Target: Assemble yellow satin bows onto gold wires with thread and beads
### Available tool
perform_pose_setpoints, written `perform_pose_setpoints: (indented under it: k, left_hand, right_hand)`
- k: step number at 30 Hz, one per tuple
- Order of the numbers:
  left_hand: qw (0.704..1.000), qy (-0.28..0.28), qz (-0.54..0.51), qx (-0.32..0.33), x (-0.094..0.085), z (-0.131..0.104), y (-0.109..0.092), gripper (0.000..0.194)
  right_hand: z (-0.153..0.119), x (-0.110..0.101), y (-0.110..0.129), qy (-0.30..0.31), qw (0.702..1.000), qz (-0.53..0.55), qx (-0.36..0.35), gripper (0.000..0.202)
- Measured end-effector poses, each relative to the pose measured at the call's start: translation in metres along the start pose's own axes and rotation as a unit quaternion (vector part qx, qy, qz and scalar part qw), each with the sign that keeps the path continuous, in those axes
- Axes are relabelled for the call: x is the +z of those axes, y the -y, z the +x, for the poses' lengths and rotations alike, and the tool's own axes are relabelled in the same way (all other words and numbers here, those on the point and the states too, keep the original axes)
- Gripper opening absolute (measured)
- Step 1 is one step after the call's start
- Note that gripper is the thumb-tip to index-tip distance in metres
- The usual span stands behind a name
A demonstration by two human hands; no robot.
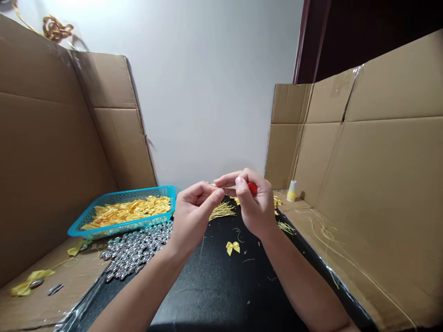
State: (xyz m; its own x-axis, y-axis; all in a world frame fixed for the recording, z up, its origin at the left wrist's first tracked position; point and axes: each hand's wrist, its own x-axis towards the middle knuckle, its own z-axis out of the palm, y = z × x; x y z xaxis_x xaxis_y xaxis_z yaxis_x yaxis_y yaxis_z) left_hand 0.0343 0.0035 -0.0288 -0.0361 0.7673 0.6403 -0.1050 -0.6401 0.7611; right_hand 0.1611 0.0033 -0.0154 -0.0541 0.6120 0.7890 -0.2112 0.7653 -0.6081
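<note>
My left hand (pixel 195 210) is closed in a pinch, thumb against index finger, on something too small to make out. Close beside it, my right hand (pixel 254 200) curls round a red object (pixel 252 187), partly hidden by the palm and thumb. Thin strands seem to run between the fingertips of both hands. Below them on the black work surface (pixel 221 290) lies a yellow bow (pixel 233 248). Behind the hands is a bundle of thin gold-yellow strands (pixel 222 210).
A blue basket (pixel 121 229) of yellow bows stands at left, beside a pile of silver beads (pixel 134 249). Cardboard walls (pixel 391 184) rise on both sides. A white-and-yellow spool (pixel 291 191) stands at right, near loose thread (pixel 360 267).
</note>
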Motion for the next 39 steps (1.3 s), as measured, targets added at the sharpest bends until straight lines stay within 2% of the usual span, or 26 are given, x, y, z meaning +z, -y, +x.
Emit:
perform_pose_setpoints:
  k: [5,16,39]
  left_hand:
    - [1.0,-0.006,-0.006,-0.014,0.002,0.002,-0.002,0.023]
    - [0.989,0.036,-0.072,-0.121,0.002,0.008,-0.008,0.027]
    - [0.976,0.04,-0.141,-0.16,0.001,0.01,-0.003,0.025]
  right_hand:
    - [-0.001,-0.001,-0.001,0.005,1.0,-0.021,-0.006,0.021]
    - [0.002,-0.002,-0.002,0.002,0.999,-0.049,-0.02,0.022]
    - [0.005,-0.003,-0.007,-0.005,0.998,-0.053,-0.027,0.02]
